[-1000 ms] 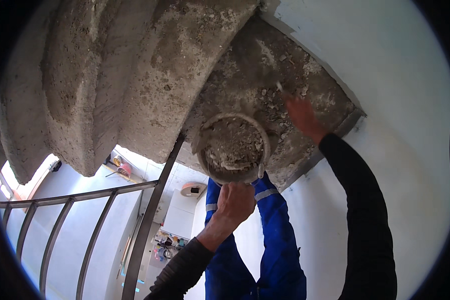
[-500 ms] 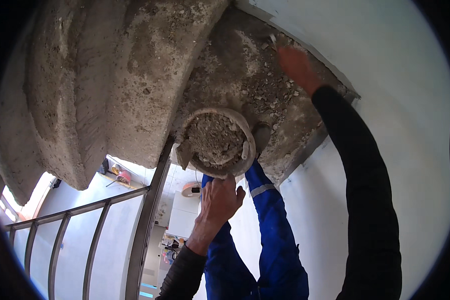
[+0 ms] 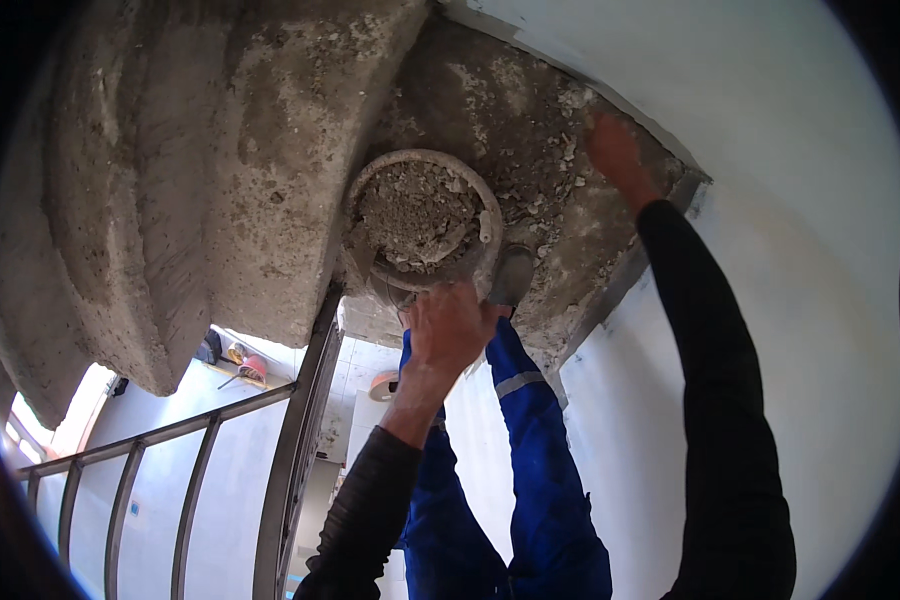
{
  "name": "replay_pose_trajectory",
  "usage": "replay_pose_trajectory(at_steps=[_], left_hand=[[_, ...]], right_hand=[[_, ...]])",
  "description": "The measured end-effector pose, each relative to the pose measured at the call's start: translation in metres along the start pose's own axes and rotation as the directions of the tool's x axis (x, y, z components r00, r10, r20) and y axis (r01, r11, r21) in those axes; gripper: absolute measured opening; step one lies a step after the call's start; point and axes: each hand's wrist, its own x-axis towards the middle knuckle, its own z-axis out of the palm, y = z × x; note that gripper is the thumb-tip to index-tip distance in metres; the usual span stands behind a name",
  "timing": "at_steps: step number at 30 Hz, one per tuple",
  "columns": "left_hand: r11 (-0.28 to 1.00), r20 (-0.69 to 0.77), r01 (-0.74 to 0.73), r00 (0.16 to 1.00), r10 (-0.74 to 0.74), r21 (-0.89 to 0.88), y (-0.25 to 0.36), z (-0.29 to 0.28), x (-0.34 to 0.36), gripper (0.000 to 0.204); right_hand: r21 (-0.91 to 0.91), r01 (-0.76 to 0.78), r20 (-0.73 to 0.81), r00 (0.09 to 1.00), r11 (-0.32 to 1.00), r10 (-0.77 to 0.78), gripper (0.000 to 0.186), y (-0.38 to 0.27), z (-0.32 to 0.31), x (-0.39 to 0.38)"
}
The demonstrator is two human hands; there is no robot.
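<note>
A round bucket (image 3: 492,235), its rim caked with grey dust, holds crumbled rubble (image 3: 420,210) and stands on the rough concrete step. My left hand (image 3: 447,325) is closed at its near rim, knuckles up, with the fingertips hidden. A flat grey piece (image 3: 358,262) leans at the bucket's left side; its kind is unclear. My right hand (image 3: 615,155) is stretched out low over the step beside the wall, curled and blurred. What it holds is hidden behind the fingers. Loose chips (image 3: 555,180) of concrete lie between the bucket and this hand.
Rough winding concrete steps (image 3: 270,180) go off to the left. A metal railing (image 3: 300,440) drops away at lower left, with a lower floor and a pink bucket (image 3: 253,368) beyond. The white wall (image 3: 800,250) curves along the right. My shoe (image 3: 513,272) stands beside the bucket.
My right hand has moved right and slightly nearer, toward the wall; the pale tip it showed is out of sight. The bucket and my left hand sit higher in the picture.
</note>
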Motion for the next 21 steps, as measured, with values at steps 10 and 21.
replay_pose_trajectory(at_steps=[10,21], left_hand=[[0.999,-0.138,-0.043,0.989,0.044,0.008,-0.014,0.024,-0.005,0.032],[0.987,-0.122,-0.052,0.992,0.033,-0.151,-0.041,0.022,-0.025,0.019]], right_hand=[[0.117,-0.019,0.144,0.99,0.993,0.002,0.045,-0.063,-0.017,-0.069],[0.046,0.062,0.145,0.987,0.997,-0.068,0.04,-0.059,0.021,-0.064]])
